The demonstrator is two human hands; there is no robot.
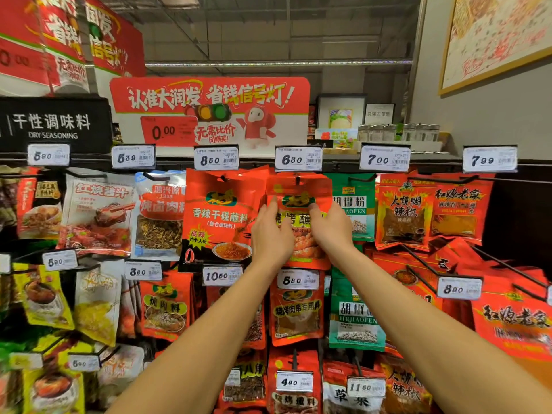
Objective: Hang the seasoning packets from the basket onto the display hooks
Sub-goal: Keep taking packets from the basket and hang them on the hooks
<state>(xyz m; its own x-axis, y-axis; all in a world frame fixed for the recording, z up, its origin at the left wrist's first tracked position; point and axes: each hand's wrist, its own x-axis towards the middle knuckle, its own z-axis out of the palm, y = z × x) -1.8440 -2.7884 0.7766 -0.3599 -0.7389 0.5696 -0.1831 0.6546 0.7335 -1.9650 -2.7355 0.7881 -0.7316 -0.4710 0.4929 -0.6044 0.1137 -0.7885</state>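
Note:
A red seasoning packet (298,186) with a shrimp picture hangs at the display hook (297,178) under the 6.30 price tag (298,158). My left hand (270,234) holds its left edge, thumb up along the side. My right hand (330,227) grips its right edge, thumb over the front. Both hands cover the packet's middle. The packet's top hole sits at the hook. The basket is out of view.
Neighbouring hooks carry a larger red packet (219,216) on the left and a green pepper packet (355,201) on the right. Rows of packets and price tags fill the wall below. A red promo sign (209,109) stands above; jars (397,132) sit on the top shelf.

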